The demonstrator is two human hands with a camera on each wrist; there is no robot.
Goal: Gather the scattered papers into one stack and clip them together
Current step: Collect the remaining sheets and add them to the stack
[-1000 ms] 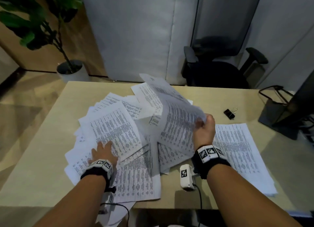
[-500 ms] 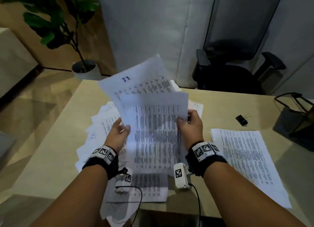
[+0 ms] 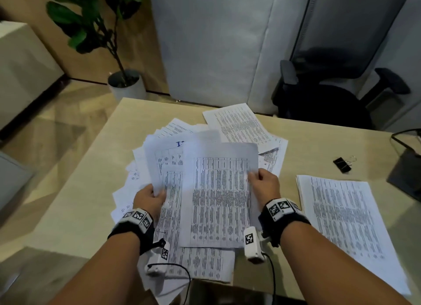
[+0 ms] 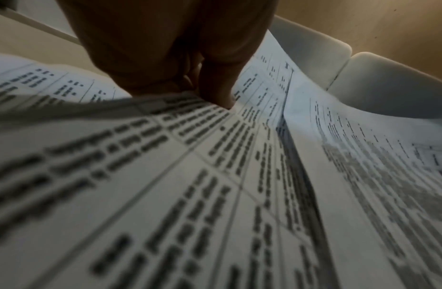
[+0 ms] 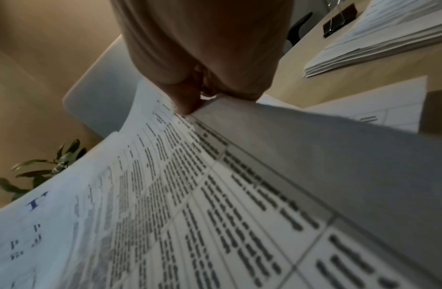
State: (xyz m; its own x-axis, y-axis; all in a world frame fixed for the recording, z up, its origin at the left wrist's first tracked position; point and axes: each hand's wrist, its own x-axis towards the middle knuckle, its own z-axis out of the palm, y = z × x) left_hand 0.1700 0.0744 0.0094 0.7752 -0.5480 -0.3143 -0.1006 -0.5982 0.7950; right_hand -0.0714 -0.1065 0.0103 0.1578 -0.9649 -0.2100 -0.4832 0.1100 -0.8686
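Above the desk I hold a bundle of printed sheets (image 3: 218,190), fanned unevenly. My left hand (image 3: 155,194) pinches its left edge and my right hand (image 3: 259,179) pinches its right edge. The left wrist view shows my left hand (image 4: 215,97) pinching the printed sheets (image 4: 165,176); the right wrist view shows my right hand (image 5: 197,101) clamped on the sheets (image 5: 190,195). More scattered papers (image 3: 241,124) lie on the desk under and beyond the bundle. A neat paper stack (image 3: 341,215) lies at the right. A black binder clip (image 3: 342,164) sits behind that stack, also seen as a clip (image 5: 338,23).
The light wooden desk (image 3: 79,202) has bare surface at its left. A black office chair (image 3: 330,95) stands behind the far edge. A potted plant (image 3: 123,81) is on the floor at the back left. A dark stand (image 3: 405,174) sits at the right edge.
My left hand left the papers on the desk and took the bundle's left edge. Both hands raised the bundle, then lowered it a little toward the desk.
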